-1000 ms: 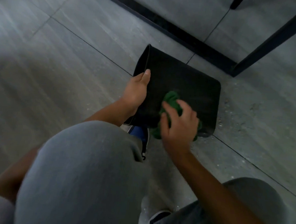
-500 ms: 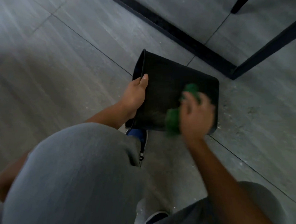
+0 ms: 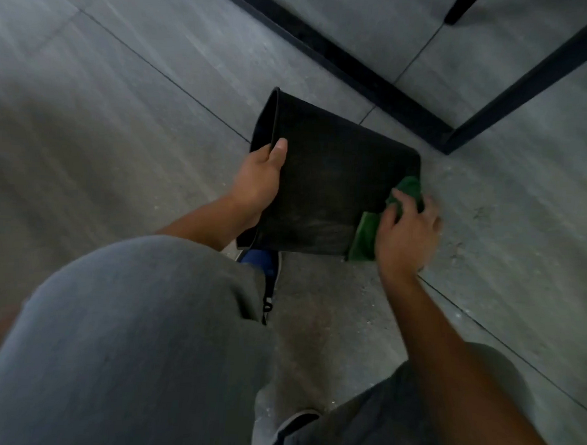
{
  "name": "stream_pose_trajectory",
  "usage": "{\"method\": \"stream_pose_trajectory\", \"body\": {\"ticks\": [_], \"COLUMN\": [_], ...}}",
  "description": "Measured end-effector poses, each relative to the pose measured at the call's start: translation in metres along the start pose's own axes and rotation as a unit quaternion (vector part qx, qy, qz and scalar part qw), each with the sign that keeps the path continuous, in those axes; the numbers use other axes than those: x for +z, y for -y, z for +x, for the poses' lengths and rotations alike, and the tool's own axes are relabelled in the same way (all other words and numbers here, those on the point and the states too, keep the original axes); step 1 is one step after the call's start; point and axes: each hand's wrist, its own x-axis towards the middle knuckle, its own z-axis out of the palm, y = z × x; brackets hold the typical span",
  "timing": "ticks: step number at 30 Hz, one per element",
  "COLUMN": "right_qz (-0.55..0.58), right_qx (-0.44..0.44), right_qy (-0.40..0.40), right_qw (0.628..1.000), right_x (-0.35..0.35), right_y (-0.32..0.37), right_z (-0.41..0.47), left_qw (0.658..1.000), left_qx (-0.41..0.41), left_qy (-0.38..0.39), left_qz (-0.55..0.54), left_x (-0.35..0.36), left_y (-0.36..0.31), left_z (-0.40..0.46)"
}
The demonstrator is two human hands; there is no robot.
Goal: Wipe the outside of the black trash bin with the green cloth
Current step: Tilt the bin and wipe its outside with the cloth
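The black trash bin (image 3: 328, 176) lies tipped on its side over the grey floor, its open rim at the left and its bottom at the right. My left hand (image 3: 258, 183) grips the rim, thumb on the outer wall and fingers hidden inside. My right hand (image 3: 405, 231) holds the bunched green cloth (image 3: 366, 236) against the bin's bottom right end. Part of the cloth pokes out above my fingers; the rest is covered by the hand.
A black metal frame (image 3: 377, 90) forms a corner on the tiled floor just behind the bin. A dark leg (image 3: 458, 8) stands at the top right. My grey-clad knees (image 3: 126, 343) and a blue shoe (image 3: 261, 261) fill the foreground below the bin.
My right hand has swept the green cloth from the middle of the bin's side rightward to its bottom end. My left hand kept its hold on the rim.
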Motion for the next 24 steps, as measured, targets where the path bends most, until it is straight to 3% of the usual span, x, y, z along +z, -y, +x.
{"method": "stream_pose_trajectory", "body": {"ticks": [3, 6, 9, 12, 15, 17, 19, 22, 24], "right_qz": [0.125, 0.368, 0.453, 0.405, 0.286, 0.23, 0.208, 0.277, 0.209], "right_qx": [0.007, 0.009, 0.009, -0.039, -0.042, -0.034, -0.047, -0.034, -0.076], "right_qy": [0.057, 0.095, 0.174, 0.191, 0.109, 0.061, 0.042, 0.065, 0.085], "right_qw": [0.991, 0.925, 0.874, 0.893, 0.951, 0.971, 0.976, 0.958, 0.971], "right_x": [-0.032, -0.064, -0.061, -0.04, -0.031, -0.031, -0.032, -0.032, -0.027], "right_y": [-0.003, 0.035, 0.074, 0.082, 0.069, 0.061, 0.058, 0.064, 0.07], "right_z": [0.033, 0.038, 0.027, 0.007, 0.006, 0.012, 0.016, 0.014, 0.007], "left_qw": [0.999, 0.998, 0.998, 0.999, 0.999, 0.999, 0.998, 0.997, 0.997], "left_qx": [0.024, 0.036, 0.048, 0.04, 0.04, 0.04, 0.051, 0.064, 0.071], "left_qy": [0.003, 0.017, 0.009, 0.007, 0.006, 0.012, 0.021, 0.031, 0.037], "left_qz": [0.038, 0.046, 0.029, 0.015, 0.018, 0.01, 0.019, 0.02, 0.022], "left_x": [-0.002, -0.003, 0.0, 0.0, -0.002, -0.002, 0.0, 0.002, 0.002], "left_y": [-0.001, -0.001, 0.0, -0.001, 0.0, -0.003, -0.006, -0.008, -0.008], "left_z": [0.0, -0.002, -0.006, -0.008, -0.01, -0.013, -0.015, -0.016, -0.015]}}
